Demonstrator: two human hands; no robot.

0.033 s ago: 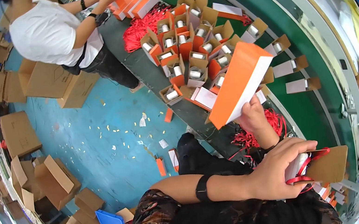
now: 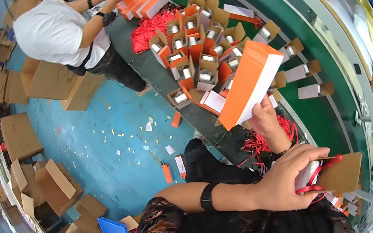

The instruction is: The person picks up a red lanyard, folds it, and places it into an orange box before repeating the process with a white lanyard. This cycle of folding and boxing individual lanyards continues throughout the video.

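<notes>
In my right hand (image 2: pixel 266 121) is a long closed box (image 2: pixel 250 84), orange on one side and white on the other, tilted with its far end up. The fingers wrap its lower white side. Nearer my body, my left hand (image 2: pixel 287 181) curls around an open carton (image 2: pixel 344 173) with a brown cardboard flap sticking out to the right. A white object (image 2: pixel 307 174) and a red strap (image 2: pixel 311 188) show at its mouth; the fingers cover the rest. The left hand hides most of the right forearm. Below the right hand lies a heap of red straps (image 2: pixel 291 130).
Open orange cartons (image 2: pixel 204 60) holding white cylinders crowd the dark bench and green belt (image 2: pixel 247 9). Another pile of red straps (image 2: pixel 153 29) lies farther off. A co-worker (image 2: pixel 61 34) handles orange boxes at far left. Cardboard boxes (image 2: pixel 56 186) and a blue bin (image 2: pixel 114 232) stand left.
The view has shifted slightly, moving the far scene a little to the right. The orange and white box in my right hand has turned slightly. Both grips stay the same.
</notes>
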